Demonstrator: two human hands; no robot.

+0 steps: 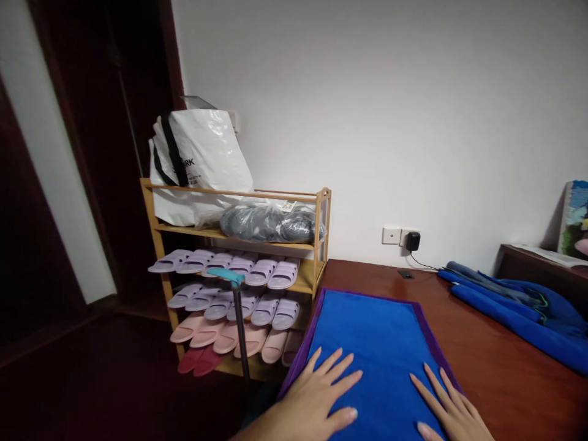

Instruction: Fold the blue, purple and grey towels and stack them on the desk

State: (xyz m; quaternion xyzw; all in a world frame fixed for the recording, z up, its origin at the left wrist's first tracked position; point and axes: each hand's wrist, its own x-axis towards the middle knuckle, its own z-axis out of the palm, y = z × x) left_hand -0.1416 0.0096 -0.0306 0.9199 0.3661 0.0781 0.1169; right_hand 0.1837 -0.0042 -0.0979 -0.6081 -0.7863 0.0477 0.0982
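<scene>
A blue cloth (372, 331) lies flat on the reddish-brown table, with a purple cloth (427, 324) showing along its edges from underneath. My left hand (321, 392) rests on the left part of the blue cloth, palm down and fingers spread. On the right side, my right hand (450, 404) lies on the same cloth with its fingers apart, its wrist cut off by the frame's lower edge. Neither hand grips anything. The near end of the cloths runs out of view.
More folded blue and grey cloths (519, 300) lie at the table's (500, 367) right, by a black plug adapter (413, 241) on the wall. Left of the table stands a wooden shoe rack (321, 245) with slippers and a white bag (206, 153). A blue-topped pole (239, 318) stands before it.
</scene>
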